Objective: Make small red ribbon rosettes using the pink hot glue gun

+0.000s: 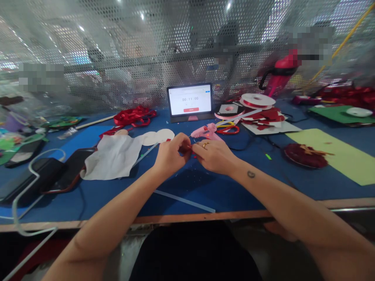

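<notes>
My left hand (173,154) and my right hand (213,154) meet above the middle of the blue table, fingertips pinched close together. Between them is a small red piece, mostly hidden by the fingers, so its kind does not show. Just behind my right hand lies a pink hot glue gun (204,131), with red-handled scissors (227,129) beside it. White round discs (161,136) and a white cloth (113,158) lie left of my left hand. A clear glue stick (185,201) rests on the table nearer to me.
A tablet (190,100) showing a timer stands at the back. Ribbon spools (257,100), red ribbon (133,117) and a dark red round piece (304,156) on yellow paper (336,150) lie around. Phones (70,171) and a white cable (36,177) occupy the left.
</notes>
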Motion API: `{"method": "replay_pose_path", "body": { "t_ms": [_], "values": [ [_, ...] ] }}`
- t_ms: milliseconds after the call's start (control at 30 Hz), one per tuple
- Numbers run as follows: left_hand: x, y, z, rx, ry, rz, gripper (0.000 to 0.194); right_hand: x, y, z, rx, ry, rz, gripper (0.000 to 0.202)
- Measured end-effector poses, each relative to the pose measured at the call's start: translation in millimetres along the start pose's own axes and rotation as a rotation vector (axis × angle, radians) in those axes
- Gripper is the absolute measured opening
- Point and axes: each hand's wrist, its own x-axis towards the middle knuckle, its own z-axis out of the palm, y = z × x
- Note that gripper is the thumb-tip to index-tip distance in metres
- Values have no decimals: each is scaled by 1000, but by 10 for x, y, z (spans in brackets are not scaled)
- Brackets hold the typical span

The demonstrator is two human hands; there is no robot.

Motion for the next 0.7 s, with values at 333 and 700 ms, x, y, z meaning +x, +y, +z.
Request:
{"method": "replay_pose_path", "body": {
  "t_ms": [333,700],
  "values": [
    [25,-117,18,143,-115,15,13,-23,19,59,-5,-316,-64,29],
    [29,-97,26,270,-286,56,16,-21,179,68,499,-345,156,14]
  ]
}}
